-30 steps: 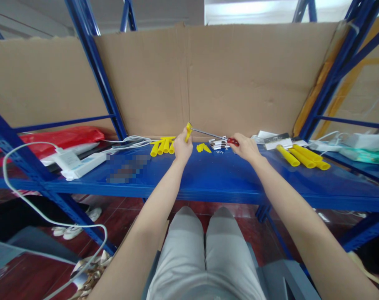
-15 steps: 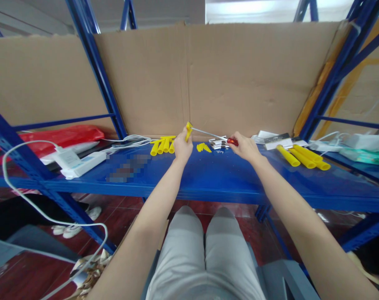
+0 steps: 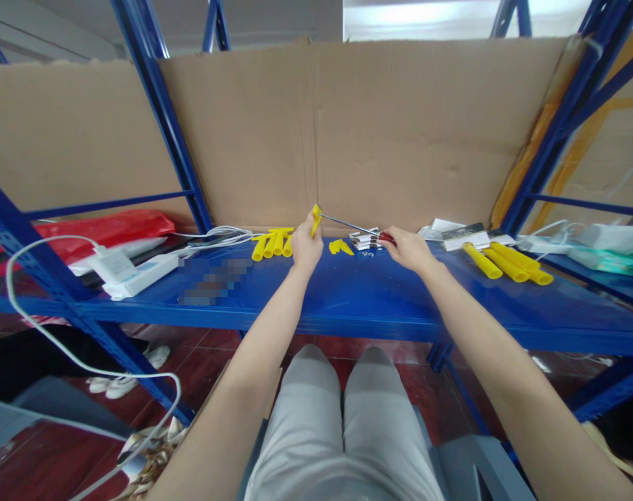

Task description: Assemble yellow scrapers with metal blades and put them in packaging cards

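Observation:
My left hand (image 3: 307, 247) is closed around a yellow plastic piece (image 3: 316, 217), whose upper end sticks out above the fingers; the rest is hidden in the grip. My right hand (image 3: 407, 249) grips the red handle of a screwdriver (image 3: 348, 224). Its long metal shaft runs left, and the tip meets the top of the yellow piece. Below the shaft lie small yellow parts (image 3: 340, 247) and tiny metal bits (image 3: 367, 254), too small to name. Several yellow tubes with crosspieces (image 3: 268, 247) lie just left of my left hand.
Blue shelf top (image 3: 363, 296) under both hands, with a cardboard panel (image 3: 400, 132) behind. More yellow tubes (image 3: 512, 264) and small boxes (image 3: 462, 236) lie at right. A white power strip (image 3: 139, 275), cables and a red bag (image 3: 102, 233) are at left. Blue posts (image 3: 165, 118) flank the panel.
The screwdriver's handle and shaft look turned slightly, their shine having changed. Both hands stay in nearly the same place, with the tip still at the yellow piece.

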